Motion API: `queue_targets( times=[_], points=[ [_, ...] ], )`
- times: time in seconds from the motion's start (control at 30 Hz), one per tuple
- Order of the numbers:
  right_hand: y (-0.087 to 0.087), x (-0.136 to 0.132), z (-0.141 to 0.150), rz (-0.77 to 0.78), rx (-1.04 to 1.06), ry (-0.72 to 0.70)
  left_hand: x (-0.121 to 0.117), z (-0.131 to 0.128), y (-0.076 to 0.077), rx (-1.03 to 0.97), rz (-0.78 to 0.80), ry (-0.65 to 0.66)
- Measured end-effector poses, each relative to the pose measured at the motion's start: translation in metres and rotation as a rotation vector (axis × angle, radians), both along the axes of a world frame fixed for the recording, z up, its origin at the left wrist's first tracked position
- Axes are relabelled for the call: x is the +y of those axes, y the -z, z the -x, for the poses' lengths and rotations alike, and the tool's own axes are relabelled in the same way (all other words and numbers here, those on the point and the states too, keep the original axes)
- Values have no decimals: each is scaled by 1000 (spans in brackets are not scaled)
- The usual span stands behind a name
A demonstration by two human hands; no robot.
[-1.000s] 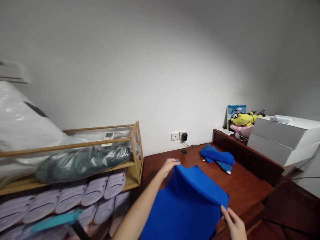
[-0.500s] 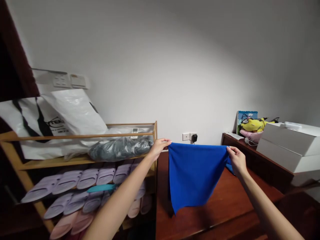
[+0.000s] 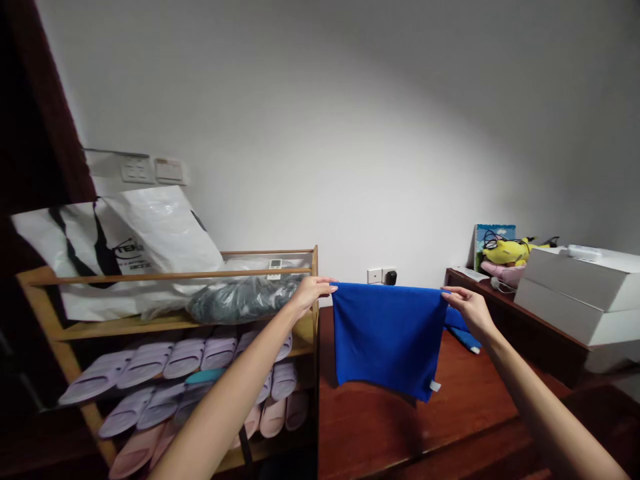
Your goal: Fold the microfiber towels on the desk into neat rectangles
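Note:
A blue cloth (image 3: 387,337) hangs stretched between my two hands above a reddish-brown wooden table (image 3: 365,433). My left hand (image 3: 313,293) pinches its upper left corner, and my right hand (image 3: 467,308) pinches the upper right one. The top edge is nearly level and taut, while the lower part drapes freely. A small white tag (image 3: 435,386) shows at the lower right corner. Behind my right hand, more folded blue fabric (image 3: 463,333) lies on the table, partly hidden by the cloth and the hand.
At left stands a wooden shoe rack (image 3: 50,313) with several slippers (image 3: 185,357), a white bag (image 3: 150,233) and a plastic-wrapped dark bundle (image 3: 240,300). White boxes (image 3: 565,293) and a yellow plush toy (image 3: 505,252) sit on a raised ledge at right. A black plug (image 3: 390,277) is in the wall socket.
The cloth's lower edge has swung, and the white tag now shows at its lower right corner. Both hands have shifted slightly left in view, still holding the corners. More folded blue fabric is visible behind.

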State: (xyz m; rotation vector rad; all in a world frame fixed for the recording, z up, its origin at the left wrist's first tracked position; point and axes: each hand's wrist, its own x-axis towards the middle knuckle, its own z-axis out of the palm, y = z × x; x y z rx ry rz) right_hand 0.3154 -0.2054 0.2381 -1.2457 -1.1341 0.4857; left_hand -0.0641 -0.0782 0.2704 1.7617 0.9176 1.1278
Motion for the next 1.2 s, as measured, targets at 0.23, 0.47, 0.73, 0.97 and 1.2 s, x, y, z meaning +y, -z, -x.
queue_targets(
  times=[0.23, 0.47, 0.73, 0.97, 1.2],
  points=[
    [-2, -8, 0, 64, -120, 27, -16, 7, -6, 238, -144, -44],
    [-19, -55, 7, 116, -650, 205, -68, 26, -27, 510, -407, -76],
    [-38, -110, 10, 209, -499, 39, -141, 53, -56, 631, -322, 38],
    [-14, -73, 17, 332, -276, -156, -114, 54, -20, 505, 66, 193],
    [108, 38, 15, 389, -147, -94, -18, 27, 101, 320, 377, 52]
  ],
)
